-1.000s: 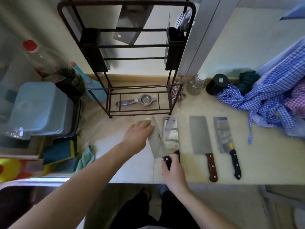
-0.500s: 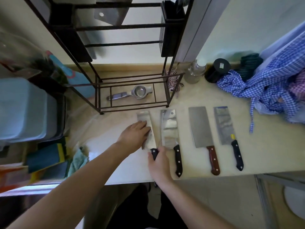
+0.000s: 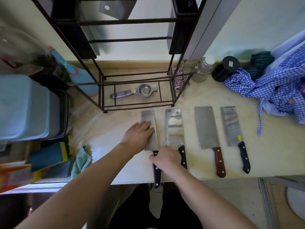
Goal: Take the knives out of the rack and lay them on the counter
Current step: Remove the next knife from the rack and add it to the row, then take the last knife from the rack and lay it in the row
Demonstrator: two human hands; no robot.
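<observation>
Four cleavers flat on the counter (image 3: 272, 159) in a row, blades toward the rack (image 3: 135, 80). Left hand (image 3: 137, 136) flat, fingers together, pressing down on the leftmost cleaver (image 3: 149, 119), blade partly under the fingertips. Right hand (image 3: 165, 160) curled over that cleaver's black handle, fingers closed around it near the blade; handle end poking past the counter edge. Just right of the knuckles, second cleaver (image 3: 174, 126); farther right, brown-handled cleaver (image 3: 206, 128) and yellow-stickered cleaver (image 3: 231, 126). One more blade (image 3: 115, 7) hanging high in the rack.

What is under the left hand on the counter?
The left hand lies flat on the blade of a cleaver. Its black handle runs under the right hand. The blade's left part is covered, so that stays unseen.
</observation>
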